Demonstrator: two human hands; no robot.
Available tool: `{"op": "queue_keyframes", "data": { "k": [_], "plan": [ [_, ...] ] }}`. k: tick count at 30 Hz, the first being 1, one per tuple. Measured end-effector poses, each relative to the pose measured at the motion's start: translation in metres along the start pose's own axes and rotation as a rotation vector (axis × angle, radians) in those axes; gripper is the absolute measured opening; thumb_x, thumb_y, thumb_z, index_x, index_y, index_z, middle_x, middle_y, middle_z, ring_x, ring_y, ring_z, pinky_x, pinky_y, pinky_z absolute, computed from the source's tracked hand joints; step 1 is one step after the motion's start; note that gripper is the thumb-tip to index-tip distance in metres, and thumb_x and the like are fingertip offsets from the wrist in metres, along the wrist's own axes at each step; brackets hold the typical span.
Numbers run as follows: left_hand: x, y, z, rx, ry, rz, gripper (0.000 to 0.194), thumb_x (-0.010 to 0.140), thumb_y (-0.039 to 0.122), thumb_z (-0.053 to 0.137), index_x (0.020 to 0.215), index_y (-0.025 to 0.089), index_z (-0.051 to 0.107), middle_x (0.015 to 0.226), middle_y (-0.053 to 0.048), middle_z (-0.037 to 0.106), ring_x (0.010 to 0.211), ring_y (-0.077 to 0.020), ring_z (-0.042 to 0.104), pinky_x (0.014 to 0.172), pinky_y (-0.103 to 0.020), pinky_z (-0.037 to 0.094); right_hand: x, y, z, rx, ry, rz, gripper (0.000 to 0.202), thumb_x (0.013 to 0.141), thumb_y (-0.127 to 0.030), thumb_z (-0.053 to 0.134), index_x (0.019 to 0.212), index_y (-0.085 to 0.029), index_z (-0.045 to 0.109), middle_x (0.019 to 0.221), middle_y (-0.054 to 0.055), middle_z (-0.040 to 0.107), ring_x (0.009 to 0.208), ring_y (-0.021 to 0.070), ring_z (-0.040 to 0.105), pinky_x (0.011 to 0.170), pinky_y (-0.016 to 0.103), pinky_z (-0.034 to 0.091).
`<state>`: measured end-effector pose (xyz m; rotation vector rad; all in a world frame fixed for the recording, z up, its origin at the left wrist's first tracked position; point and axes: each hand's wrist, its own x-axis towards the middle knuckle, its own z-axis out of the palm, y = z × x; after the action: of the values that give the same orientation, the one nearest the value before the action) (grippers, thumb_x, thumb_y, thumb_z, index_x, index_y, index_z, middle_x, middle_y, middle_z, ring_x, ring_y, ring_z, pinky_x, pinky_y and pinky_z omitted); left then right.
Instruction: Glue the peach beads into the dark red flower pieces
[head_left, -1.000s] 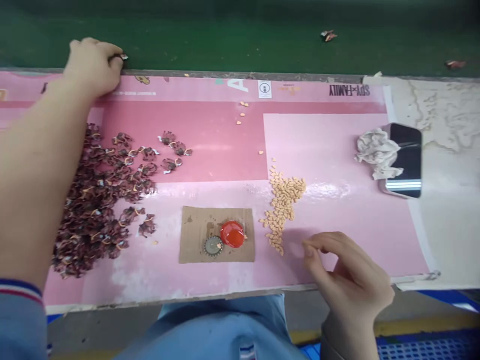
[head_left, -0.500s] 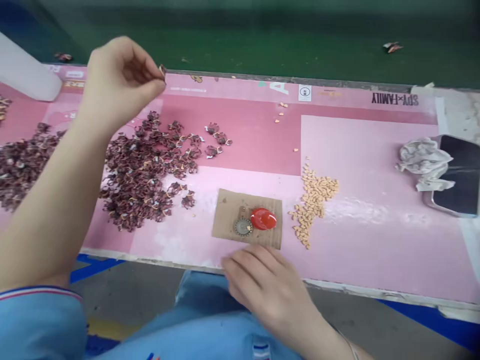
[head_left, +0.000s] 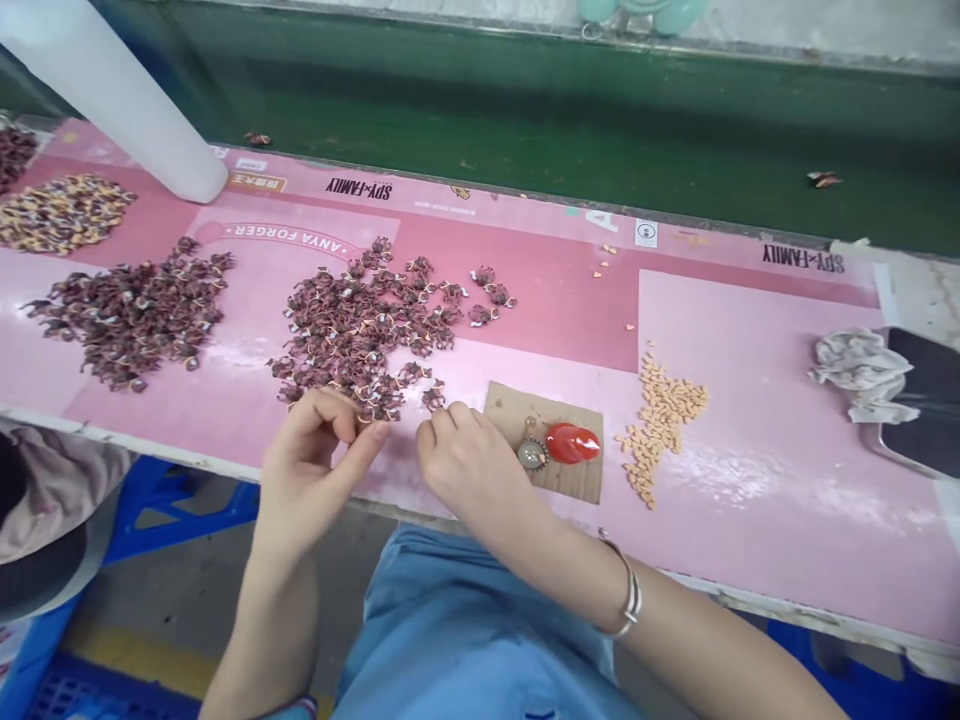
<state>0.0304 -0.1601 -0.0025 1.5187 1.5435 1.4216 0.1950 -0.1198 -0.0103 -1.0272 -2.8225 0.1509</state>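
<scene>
A pile of small dark red pieces (head_left: 367, 320) lies on the pink mat (head_left: 750, 330). My left hand (head_left: 315, 455) is at the pile's near edge, thumb and forefinger pinched together on a piece there. My right hand (head_left: 465, 460) rests beside it with its fingers curled down onto pieces at the same edge; what it holds is hidden. Just right of that hand is a cardboard square (head_left: 510, 410) bearing a red cap (head_left: 571, 443) and a metal bottle cap (head_left: 532, 455).
A heap of tan pieces (head_left: 660, 420) lies right of the cardboard. A second dark red pile (head_left: 131, 315) and a yellowish pile (head_left: 60, 210) lie at the left, by a white cylinder (head_left: 120, 100). Crumpled tissue (head_left: 862, 372) and a phone (head_left: 930, 400) sit far right. A green belt (head_left: 525, 120) runs behind.
My left hand came back from the mat's far edge to the near edge of the pile. My right hand moved left to meet it. The view shifted left.
</scene>
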Motion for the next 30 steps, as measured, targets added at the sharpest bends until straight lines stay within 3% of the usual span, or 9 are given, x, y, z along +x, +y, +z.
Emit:
{"op": "queue_keyframes", "data": {
  "k": [3, 6, 10, 14, 17, 20, 25, 30],
  "plan": [
    [-0.013, 0.006, 0.006, 0.040, 0.013, -0.012, 0.011, 0.091, 0.012, 0.068, 0.094, 0.022, 0.067, 0.079, 0.000, 0.060, 0.072, -0.0135, 0.065, 0.063, -0.022, 0.054, -0.004, 0.010, -0.007, 0.055, 0.066, -0.045, 0.020, 0.091, 0.000, 0.060, 0.079, -0.014, 0.066, 0.072, 0.008, 0.069, 0.072, 0.0200, 0.063, 0.062, 0.030, 0.052],
    [-0.022, 0.017, 0.017, 0.080, -0.094, 0.053, 0.020, 0.093, 0.009, 0.067, 0.100, 0.024, 0.077, 0.084, 0.000, 0.066, 0.077, -0.0115, 0.064, 0.065, -0.019, 0.053, -0.025, 0.021, -0.023, 0.237, 0.230, -0.006, 0.017, 0.094, -0.005, 0.059, 0.084, -0.019, 0.064, 0.076, 0.002, 0.071, 0.075, 0.0153, 0.067, 0.069, 0.026, 0.056],
    [-0.028, 0.032, 0.042, 0.046, -0.138, 0.105, 0.017, 0.092, 0.008, 0.072, 0.099, 0.023, 0.077, 0.085, 0.000, 0.067, 0.076, -0.0104, 0.064, 0.064, -0.017, 0.052, -0.068, 0.023, -0.031, 0.771, 0.594, 0.307, 0.017, 0.094, -0.010, 0.066, 0.097, -0.024, 0.058, 0.081, -0.005, 0.073, 0.066, 0.0092, 0.069, 0.063, 0.020, 0.058],
    [-0.028, 0.042, 0.069, 0.064, -0.241, 0.126, 0.015, 0.091, 0.006, 0.069, 0.093, 0.021, 0.074, 0.081, 0.000, 0.067, 0.069, -0.0106, 0.063, 0.058, -0.018, 0.051, -0.099, 0.018, -0.024, 0.836, 0.773, 0.464, 0.025, 0.091, -0.010, 0.071, 0.097, -0.026, 0.052, 0.085, -0.002, 0.077, 0.072, 0.0134, 0.076, 0.066, 0.025, 0.065],
    [-0.026, 0.048, 0.086, 0.074, -0.297, 0.153, 0.016, 0.090, 0.005, 0.065, 0.090, 0.019, 0.071, 0.079, 0.000, 0.066, 0.067, -0.0108, 0.062, 0.058, -0.019, 0.051, -0.108, 0.020, -0.025, 0.660, 0.801, 0.405, 0.026, 0.091, -0.004, 0.069, 0.094, -0.025, 0.053, 0.087, 0.001, 0.080, 0.076, 0.0143, 0.078, 0.068, 0.025, 0.067],
    [-0.024, 0.050, 0.095, 0.089, -0.331, 0.189, 0.017, 0.087, 0.003, 0.061, 0.088, 0.018, 0.069, 0.077, -0.001, 0.064, 0.066, -0.0112, 0.061, 0.057, -0.019, 0.052, -0.114, 0.026, -0.032, 0.526, 0.733, 0.345, 0.025, 0.093, -0.002, 0.066, 0.095, -0.024, 0.056, 0.087, 0.001, 0.081, 0.077, 0.0130, 0.078, 0.069, 0.022, 0.067],
    [-0.022, 0.050, 0.103, 0.077, -0.336, 0.206, 0.017, 0.086, 0.003, 0.061, 0.086, 0.018, 0.068, 0.076, -0.001, 0.064, 0.065, -0.0117, 0.062, 0.058, -0.019, 0.054, -0.122, 0.036, -0.031, 0.555, 0.718, 0.377, 0.018, 0.095, -0.006, 0.064, 0.106, -0.021, 0.063, 0.088, 0.003, 0.080, 0.079, 0.0128, 0.077, 0.073, 0.023, 0.066],
    [-0.021, 0.047, 0.106, 0.103, -0.373, 0.222, 0.016, 0.088, 0.005, 0.061, 0.087, 0.019, 0.069, 0.077, -0.002, 0.066, 0.067, -0.0116, 0.065, 0.059, -0.018, 0.056, -0.122, 0.041, -0.024, 0.605, 0.717, 0.387, 0.016, 0.094, -0.005, 0.065, 0.097, -0.020, 0.066, 0.080, 0.001, 0.076, 0.071, 0.0119, 0.072, 0.068, 0.023, 0.062]
  ]
}}
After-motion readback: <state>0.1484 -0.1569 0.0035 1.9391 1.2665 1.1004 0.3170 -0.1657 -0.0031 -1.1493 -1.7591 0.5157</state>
